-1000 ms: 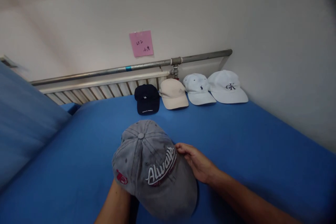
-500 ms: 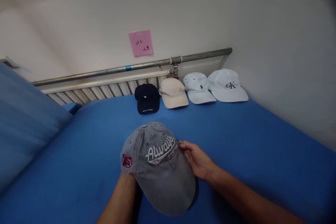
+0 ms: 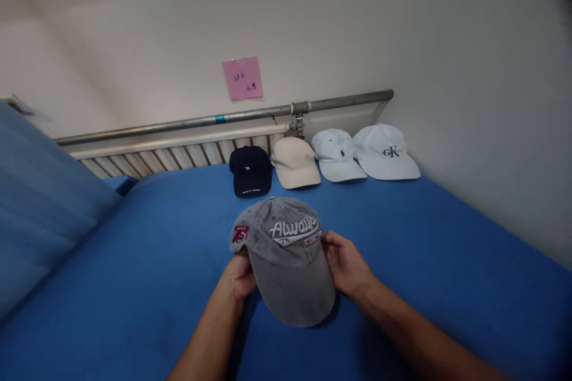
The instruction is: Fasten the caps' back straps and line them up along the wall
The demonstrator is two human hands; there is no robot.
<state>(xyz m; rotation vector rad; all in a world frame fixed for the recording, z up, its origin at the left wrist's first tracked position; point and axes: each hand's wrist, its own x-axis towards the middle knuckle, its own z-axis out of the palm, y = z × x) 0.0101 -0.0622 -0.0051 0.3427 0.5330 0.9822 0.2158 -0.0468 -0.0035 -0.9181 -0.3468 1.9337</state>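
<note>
Both my hands hold a grey baseball cap (image 3: 292,286) with raised "Always" lettering, its brim pointing toward me. My left hand (image 3: 242,274) grips the cap's lower left edge, the fingers partly hidden under it. On the other side my right hand (image 3: 346,262) pinches the edge where the crown meets the brim. Behind it, a row of caps stands on the blue surface: a dark navy cap (image 3: 251,169), a beige cap (image 3: 295,162), a white cap with a small rider emblem (image 3: 338,155) and a white cap with "CK" letters (image 3: 386,152).
The blue-covered surface (image 3: 156,262) meets a wall on the right. A radiator (image 3: 165,156) and a metal pipe (image 3: 179,125) run along the back. A pink note (image 3: 242,78) is stuck to the wall. Blue cloth (image 3: 44,202) hangs at the left.
The grey cap has moved away from me, toward the row, and slightly right, its brim swinging higher in view. More of my left hand now shows beneath its edge.
</note>
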